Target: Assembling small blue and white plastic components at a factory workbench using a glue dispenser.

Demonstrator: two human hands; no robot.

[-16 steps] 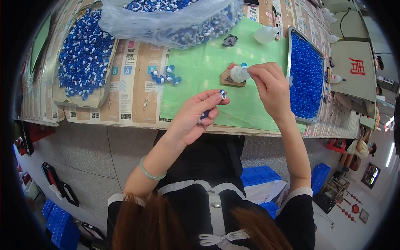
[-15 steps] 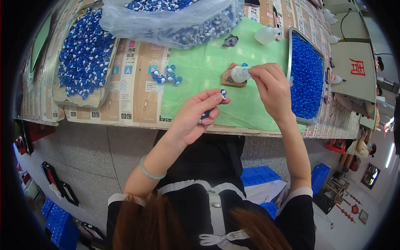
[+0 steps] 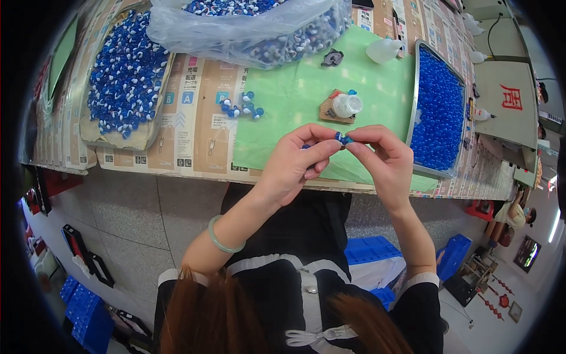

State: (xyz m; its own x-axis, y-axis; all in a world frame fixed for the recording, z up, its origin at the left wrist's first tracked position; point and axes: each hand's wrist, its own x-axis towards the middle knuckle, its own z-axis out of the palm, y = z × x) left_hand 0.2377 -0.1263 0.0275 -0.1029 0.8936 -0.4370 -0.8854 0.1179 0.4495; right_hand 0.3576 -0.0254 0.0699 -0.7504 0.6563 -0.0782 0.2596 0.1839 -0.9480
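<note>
**Blue bead pinched between both hands over the green mat**

Held at picture centre: a small blue bead (image 3: 342, 139), gripped from both sides above the near edge of the green mat (image 3: 295, 100). Left hand (image 3: 293, 163) at 8 o'clock of the bead, thumb and forefinger pressed together on it, remaining fingers curled under (a second blue piece seemingly tucked in that palm, too hidden to tell). Right hand (image 3: 384, 163) at 4 o'clock, thumb and forefinger tips likewise closed on the bead, other fingers loosely bent.

Just beyond, at 12 o'clock: a small white bottle (image 3: 345, 105) lying on a brown pad (image 3: 329, 111). At 10 o'clock, a loose cluster of blue-and-white beads (image 3: 242, 107) at the mat's left border, on printed cardboard (image 3: 194, 124). At 3 o'clock, a metal tray (image 3: 416, 76) filled with blue beads. Further out at 10 o'clock, a cardboard tray (image 3: 94, 138) heaped with blue-and-white beads; at 12 o'clock, a clear plastic bag (image 3: 253, 29) of the same. Pale green bangle (image 3: 219, 238) on the left wrist.
</note>
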